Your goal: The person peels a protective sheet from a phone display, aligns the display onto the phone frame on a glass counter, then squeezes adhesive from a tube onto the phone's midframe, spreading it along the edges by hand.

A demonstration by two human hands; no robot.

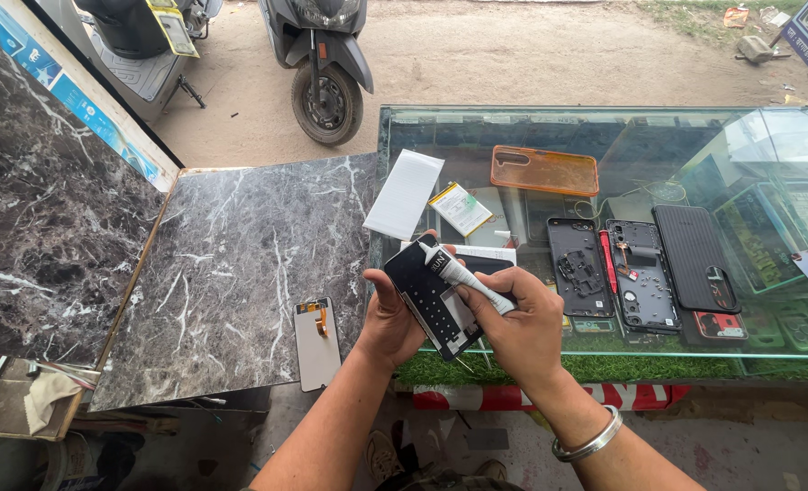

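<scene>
- A dark marble slab (pixel 240 273) forms the left part of the tabletop; a detached display panel (pixel 316 344) with an orange flex cable lies at its near edge, partly overhanging. A knock from the left forearm could push this panel off the edge.
- The left hand (pixel 391 320) is closed around the lower left edge of a dark phone frame (pixel 436 305), which is held tilted above the near edge of the tabletop, between the marble and the glass.
- The right hand (pixel 520 329) is closed around a small white adhesive tube (pixel 466 277), whose nozzle end rests against the upper part of the phone frame. A metal bangle (pixel 589 441) is worn on that wrist.
- Risk, as judged: excessive squeeze on the tube could flood the frame recess and foul nearby parts; a slip of the left grip could drop the frame, since it is held clear of the surface.
- Behind the hands, a white sheet (pixel 405 193) and a flat battery pack (pixel 460 208) are laid on the glass counter (pixel 404 123).
- Further right, an orange translucent case (pixel 545 170), two opened phone bodies (pixel 577 264) (pixel 640 275) and a ribbed black back cover (pixel 695 256) are laid side by side.
- Loose small parts appear to rest on the second opened body; a sweep of the right elbow could scatter them. Their exact kind cannot be told.
</scene>
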